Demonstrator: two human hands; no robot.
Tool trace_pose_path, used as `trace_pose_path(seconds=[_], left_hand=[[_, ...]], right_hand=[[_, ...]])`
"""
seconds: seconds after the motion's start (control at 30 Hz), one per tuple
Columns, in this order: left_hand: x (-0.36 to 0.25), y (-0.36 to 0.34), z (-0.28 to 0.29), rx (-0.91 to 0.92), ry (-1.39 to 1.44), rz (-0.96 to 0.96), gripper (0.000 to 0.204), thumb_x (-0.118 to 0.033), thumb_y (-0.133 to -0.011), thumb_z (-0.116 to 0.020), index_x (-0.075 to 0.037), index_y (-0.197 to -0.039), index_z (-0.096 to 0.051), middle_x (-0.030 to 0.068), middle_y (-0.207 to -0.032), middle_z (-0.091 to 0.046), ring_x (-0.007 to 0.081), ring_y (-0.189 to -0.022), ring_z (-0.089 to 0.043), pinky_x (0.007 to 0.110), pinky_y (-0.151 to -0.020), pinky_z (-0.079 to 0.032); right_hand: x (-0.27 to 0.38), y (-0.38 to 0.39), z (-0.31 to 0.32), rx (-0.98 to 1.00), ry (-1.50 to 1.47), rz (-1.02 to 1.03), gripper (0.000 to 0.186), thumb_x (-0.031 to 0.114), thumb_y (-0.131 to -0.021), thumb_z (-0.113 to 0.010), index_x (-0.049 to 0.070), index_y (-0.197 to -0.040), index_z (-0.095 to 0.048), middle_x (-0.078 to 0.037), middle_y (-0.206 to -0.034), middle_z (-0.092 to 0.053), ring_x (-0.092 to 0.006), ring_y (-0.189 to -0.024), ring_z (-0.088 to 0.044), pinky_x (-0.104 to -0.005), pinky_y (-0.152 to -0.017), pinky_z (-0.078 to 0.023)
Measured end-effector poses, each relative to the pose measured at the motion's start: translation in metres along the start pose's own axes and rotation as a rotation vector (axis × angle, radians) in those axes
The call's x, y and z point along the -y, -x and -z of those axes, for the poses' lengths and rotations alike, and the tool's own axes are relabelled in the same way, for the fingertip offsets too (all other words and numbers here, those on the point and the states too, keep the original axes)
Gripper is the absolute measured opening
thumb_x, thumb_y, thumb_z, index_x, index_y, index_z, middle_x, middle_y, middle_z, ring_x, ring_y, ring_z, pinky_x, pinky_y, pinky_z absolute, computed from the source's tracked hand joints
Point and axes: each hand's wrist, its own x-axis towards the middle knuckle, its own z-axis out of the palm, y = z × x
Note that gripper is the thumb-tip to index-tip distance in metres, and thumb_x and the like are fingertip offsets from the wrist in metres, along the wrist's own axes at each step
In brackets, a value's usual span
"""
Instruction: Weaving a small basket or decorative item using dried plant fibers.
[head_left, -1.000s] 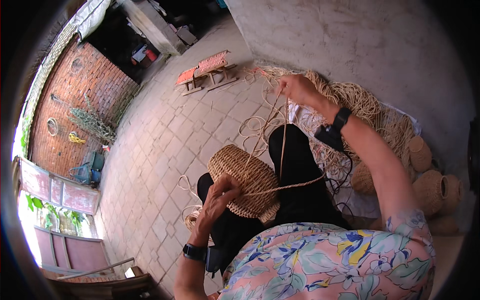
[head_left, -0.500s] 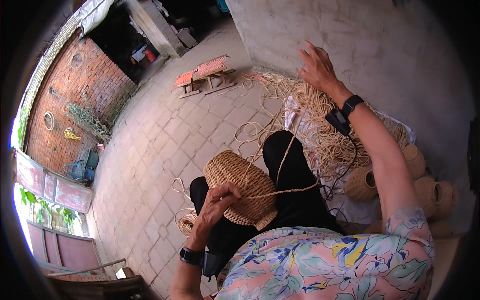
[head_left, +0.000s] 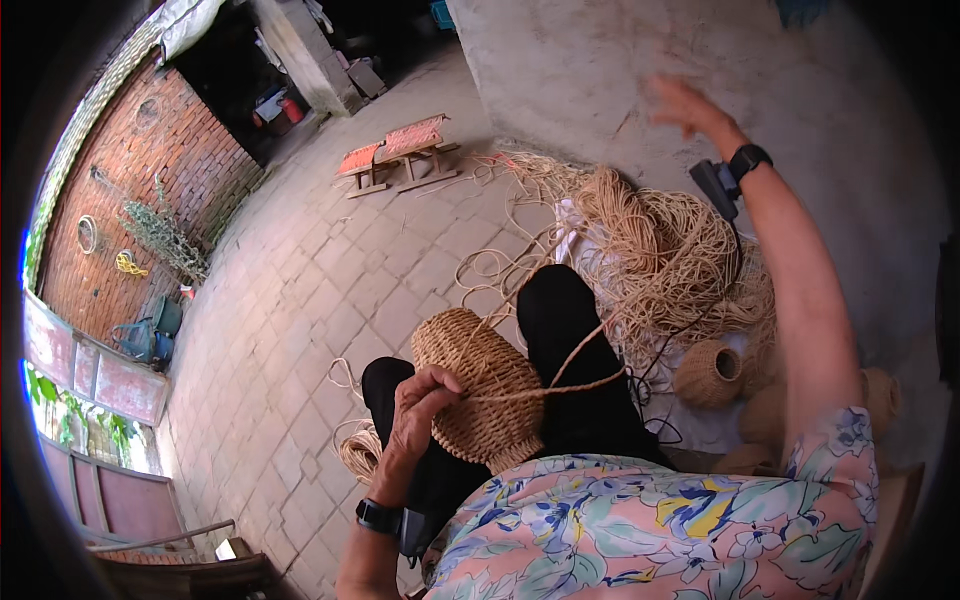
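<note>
A woven cord basket [head_left: 490,365] lies tilted across my lap between my black-trousered knees. The fingers of my left hand [head_left: 425,400] are pinched at its side, closed on a length of tan cord [head_left: 575,387]. From there the cord runs right over my thigh, then bends back up beside my right knee. My right arm is stretched far out to the front right. Its hand [head_left: 695,110] is raised in front of the grey wall, blurred by motion, with fingers that look stretched apart and nothing visible in them.
A big heap of loose cord [head_left: 660,240] lies on white sheeting at my right, with round woven baskets [head_left: 710,373] nearer me. Two low stools [head_left: 415,140] with red woven seats stand ahead on the paving. A small cord coil [head_left: 360,450] lies by my left leg. The wall [head_left: 600,60] bounds the right.
My right hand has swung farther right and slightly up, away from the cord heap. My left hand keeps its pinch at the basket. The whole view has shifted a little.
</note>
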Motion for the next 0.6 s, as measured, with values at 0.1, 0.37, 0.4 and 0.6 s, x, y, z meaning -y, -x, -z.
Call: trace_pose_path(seconds=[0.1,0.37,0.4,0.6], left_hand=[[0.006,-0.003,-0.002,-0.077,-0.006,-0.019,0.006,-0.003,-0.079,-0.055,-0.005,-0.081,-0.06,-0.0021,-0.077,-0.058,0.0064,-0.072,-0.05,0.02,-0.066,-0.037],[0.012,-0.002,0.002,-0.089,-0.05,-0.03,0.007,-0.004,-0.078,-0.056,-0.002,-0.082,-0.062,-0.0017,-0.078,-0.059,0.0069,-0.073,-0.052,0.02,-0.069,-0.04],[0.012,0.0,0.001,-0.097,-0.055,-0.04,0.007,-0.004,-0.078,-0.056,-0.002,-0.081,-0.061,-0.0017,-0.077,-0.059,0.0071,-0.073,-0.052,0.02,-0.069,-0.04],[0.018,-0.002,-0.004,-0.146,-0.039,-0.094,0.007,-0.005,-0.077,-0.055,-0.001,-0.079,-0.061,-0.0012,-0.076,-0.059,0.007,-0.071,-0.052,0.02,-0.067,-0.04]], right_hand=[[0.033,0.046,-0.044,0.046,0.332,0.11,0.046,0.024,-0.079,-0.065,0.006,-0.12,-0.06,-0.018,-0.11,-0.063,-0.0319,-0.094,-0.063,-0.04,-0.078,-0.053],[0.107,0.207,-0.185,0.485,0.052,0.751,0.017,0.019,-0.077,-0.066,0.004,-0.085,-0.061,-0.016,-0.077,-0.064,-0.0325,-0.08,-0.065,-0.0441,-0.068,-0.052],[0.104,0.207,-0.191,0.615,0.055,0.7,0.019,0.021,-0.076,-0.066,0.004,-0.079,-0.06,-0.016,-0.074,-0.063,-0.0337,-0.078,-0.065,-0.044,-0.067,-0.052],[0.052,0.113,-0.199,0.273,0.166,0.657,0.023,0.026,-0.074,-0.059,0.006,-0.063,-0.056,-0.016,-0.063,-0.059,-0.0331,-0.066,-0.062,-0.0449,-0.061,-0.05]])
